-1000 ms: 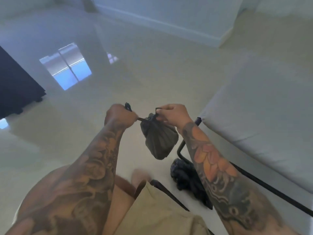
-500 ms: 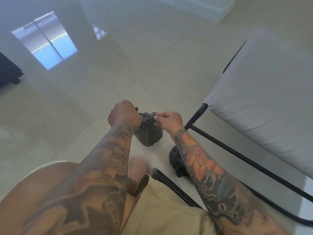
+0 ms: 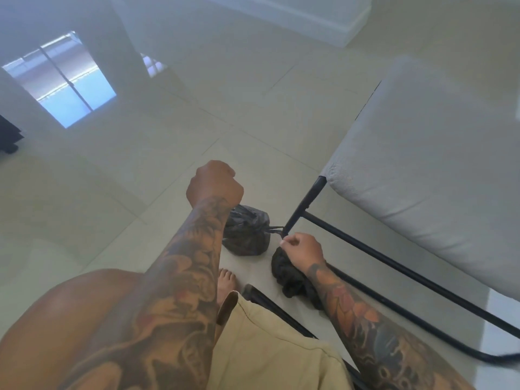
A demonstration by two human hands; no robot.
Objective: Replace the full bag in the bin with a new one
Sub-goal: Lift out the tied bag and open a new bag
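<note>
Step in hand, as I read it: tying off the full bag. Knot is being pulled tight, bag is out of the bin, and no bin is in frame.

Left to right:
- Upper left: window reflection (image 3: 60, 80) on the glossy tile floor (image 3: 174, 130). Irrelevant to the task.
- Centre: left hand (image 3: 215, 182) is a closed fist, raised above the bag. Its fingers face away from the camera, so I can't tell for sure what it holds. Probably one tie end, since a strand runs up from the bag toward the wrist.
- Just below and right of it: full bag (image 3: 247, 230), small, black, bunched at the top, low and near the floor. Can't tell if it's touching down.
- Right of the bag: right hand (image 3: 302, 247) has its fingertips pinched on the other tie end (image 3: 277, 230), which is taut from the knot.
- Under the right hand: another crumpled black bundle (image 3: 292, 280) on the floor, possibly the new bag.
- Right side: chair (image 3: 436, 153), pale cushion on a black frame.

Next move calls for: release both ends once the knot holds, set the bag aside, open a new liner and fit it in the bin.

Versus 0.5 s ago: the hands were close together at the bag's neck. Now they're spread apart, left up, right down toward lower right. The bag sits lower in frame and the tie is stretched out.
</note>
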